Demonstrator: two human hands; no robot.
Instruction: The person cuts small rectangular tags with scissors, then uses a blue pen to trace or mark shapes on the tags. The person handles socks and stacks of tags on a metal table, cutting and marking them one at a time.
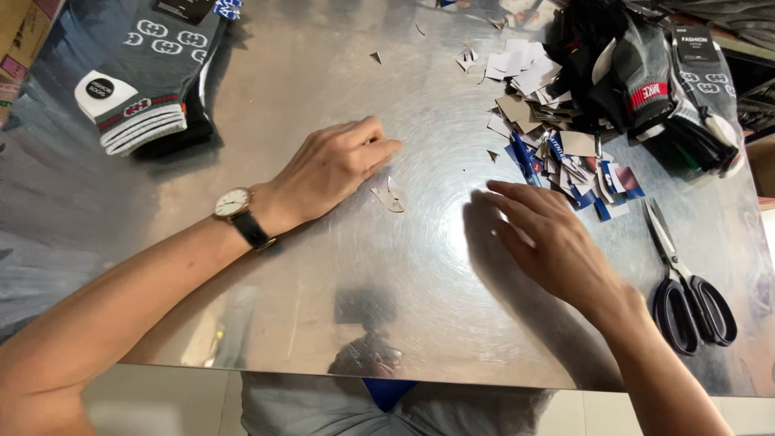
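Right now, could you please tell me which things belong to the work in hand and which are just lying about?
In hand:
left hand
right hand
card scrap
pile of cut scraps

Lying about:
scissors
grey socks
dark sock heap

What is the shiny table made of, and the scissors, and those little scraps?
The table looks like brushed metal: silvery, with swirl marks and reflections. The scissors seem to have steel blades and glossy black plastic handles. The scraps look like thin card, cut into flat bits, some brown, white or blue.
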